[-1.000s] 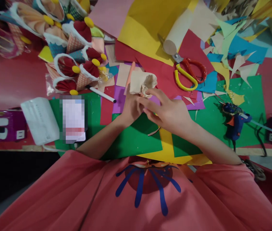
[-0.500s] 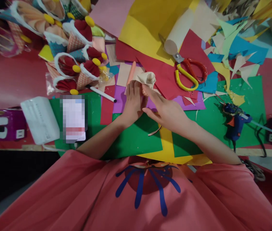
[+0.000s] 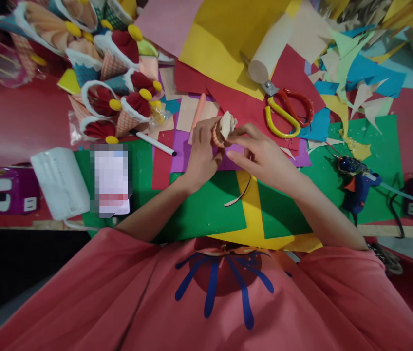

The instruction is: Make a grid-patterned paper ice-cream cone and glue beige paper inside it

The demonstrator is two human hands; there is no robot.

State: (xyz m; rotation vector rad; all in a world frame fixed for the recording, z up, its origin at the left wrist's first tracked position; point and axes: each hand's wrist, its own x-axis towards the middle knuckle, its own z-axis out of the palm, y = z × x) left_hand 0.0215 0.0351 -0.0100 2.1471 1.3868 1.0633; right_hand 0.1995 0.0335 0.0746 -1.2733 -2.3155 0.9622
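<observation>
A small orange-checked cone (image 3: 218,136) with a crumpled cream piece (image 3: 226,125) standing out of its top sits in my left hand (image 3: 203,151). The fingers of that hand wrap round its left side, and the cone's lower part is hidden. From the right, my right hand (image 3: 261,152) reaches in with bent fingers, their tips at the cone's edge. Its thumb stands apart from the index finger, with nothing visible between them. Behind the left hand lies an orange stick-like piece (image 3: 199,108). A thin curved strip (image 3: 238,197) lies below the hands.
Yellow-and-red scissors (image 3: 283,114) and a blue glue gun (image 3: 360,187) lie to the right. At the left are a phone (image 3: 111,180), a white power bank (image 3: 60,183), a marker (image 3: 155,143) and several finished cones (image 3: 133,109). Paper scraps (image 3: 367,73) cover the back right.
My right hand has drawn back to the right, its index finger no longer across the cone. The cone has turned, so its cream top and checked side show more.
</observation>
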